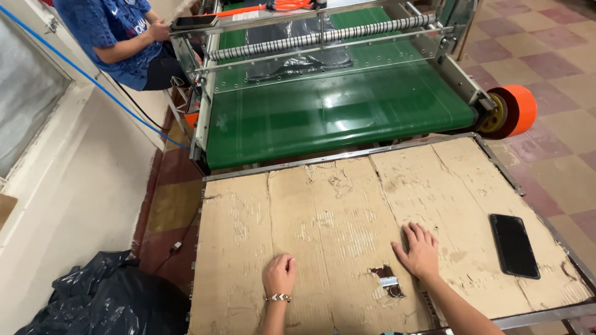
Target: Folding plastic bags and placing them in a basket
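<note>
**Hands at rest on cardboard tabletop**

The left hand (279, 273) rests as a loose fist, gripping nothing. The right hand (419, 250) lies flat, fingers spread, gripping nothing. Both touch worn, torn corrugated cardboard (323, 229) lining the metal-edged tabletop (347, 155). A flat black phone (513, 244) lies near the right hand, apart from it. Bare cardboard extends toward a glossy green conveyor belt (335, 115).

Metal-framed counter (524, 316) topped with worn, torn brown cardboard (323, 223), black phone (514, 245) lying flat near its right edge, left hand (279, 274) resting as a loose fist, right hand (421, 251) palm down beside a ragged hole (386, 280)
</note>
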